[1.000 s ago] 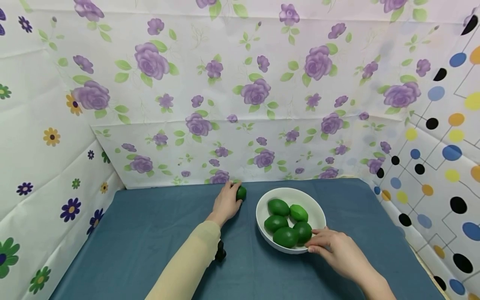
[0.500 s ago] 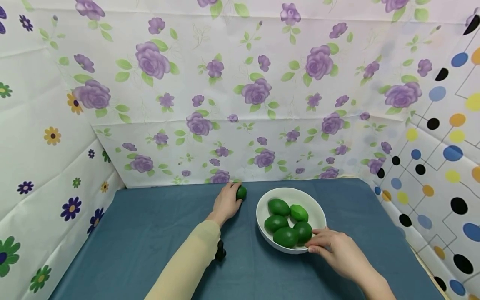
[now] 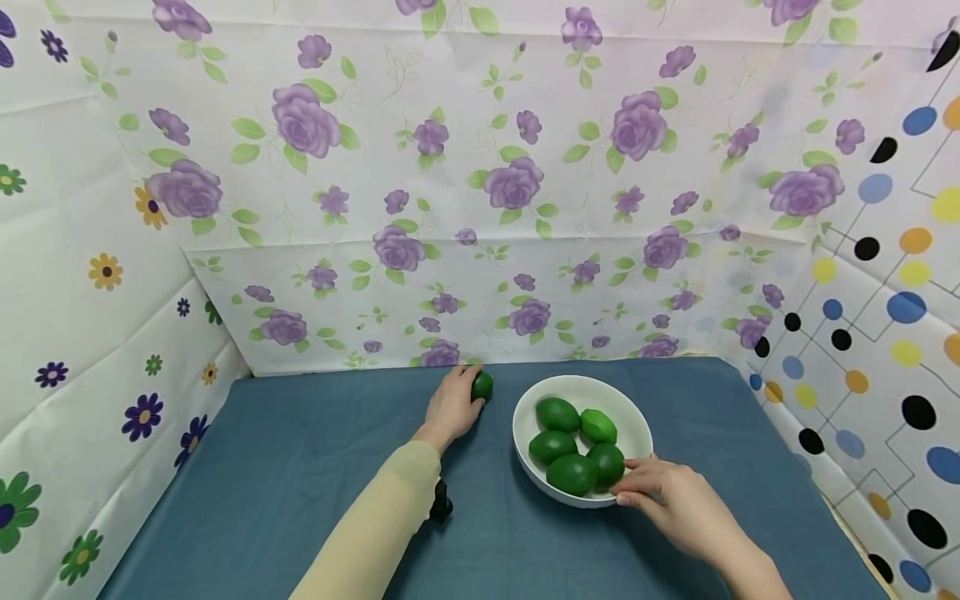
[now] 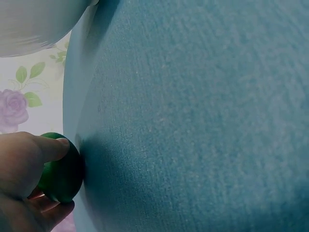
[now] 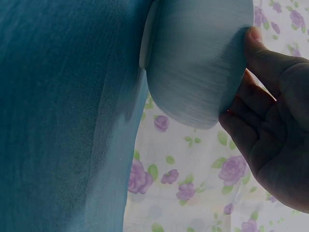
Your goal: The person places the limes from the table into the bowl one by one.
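Note:
Near the far edge of the table, my left hand [image 3: 453, 405] holds a smooth, dark green, egg-shaped fruit [image 3: 482, 385]. The left wrist view shows the thumb on one side of this fruit [image 4: 64, 171] and fingers on the other, close over the cloth. To the right stands a white bowl [image 3: 637, 425] with several green fruits [image 3: 555, 447] inside, one of them a brighter green fruit [image 3: 597, 427]. My right hand [image 3: 671, 496] grips the bowl's near right rim. In the right wrist view, thumb and fingers are at the outer wall of the bowl [image 5: 198, 63].
A blue cloth [image 3: 315, 467] covers the table. Behind it hangs a white sheet with purple roses [image 3: 513, 183]. Patterned sheets enclose the left side [image 3: 75, 333] and the right side [image 3: 870, 350]. A small black device [image 3: 441, 502] sits at my left wrist.

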Motion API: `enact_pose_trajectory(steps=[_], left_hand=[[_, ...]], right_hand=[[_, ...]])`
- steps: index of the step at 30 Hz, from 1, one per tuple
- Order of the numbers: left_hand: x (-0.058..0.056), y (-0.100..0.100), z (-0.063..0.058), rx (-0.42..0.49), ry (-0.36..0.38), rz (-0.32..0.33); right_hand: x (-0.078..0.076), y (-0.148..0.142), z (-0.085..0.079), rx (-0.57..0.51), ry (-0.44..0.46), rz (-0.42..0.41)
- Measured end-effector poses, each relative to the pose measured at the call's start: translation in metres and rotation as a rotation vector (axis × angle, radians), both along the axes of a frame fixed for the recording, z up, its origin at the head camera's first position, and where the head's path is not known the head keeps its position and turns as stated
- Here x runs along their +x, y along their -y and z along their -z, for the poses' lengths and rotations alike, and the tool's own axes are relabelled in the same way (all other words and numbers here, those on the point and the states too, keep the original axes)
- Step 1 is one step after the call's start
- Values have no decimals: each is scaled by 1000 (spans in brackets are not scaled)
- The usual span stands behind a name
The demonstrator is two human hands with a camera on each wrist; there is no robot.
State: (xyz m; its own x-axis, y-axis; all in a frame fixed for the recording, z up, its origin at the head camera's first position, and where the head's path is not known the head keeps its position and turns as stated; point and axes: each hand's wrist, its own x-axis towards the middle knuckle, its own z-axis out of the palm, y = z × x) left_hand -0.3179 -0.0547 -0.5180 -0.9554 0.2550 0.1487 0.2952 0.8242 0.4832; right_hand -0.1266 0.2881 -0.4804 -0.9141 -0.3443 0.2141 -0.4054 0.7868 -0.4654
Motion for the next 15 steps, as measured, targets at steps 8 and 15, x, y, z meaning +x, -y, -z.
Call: enact_pose_trajectory(steps=[8,15], left_hand=[[-1,1,1,28,-3,2],[5,1,-4,148,-18,-11]], right_hand=[[0,0,-1,-19,24,11],[-1,0,-2,-5,18,0]])
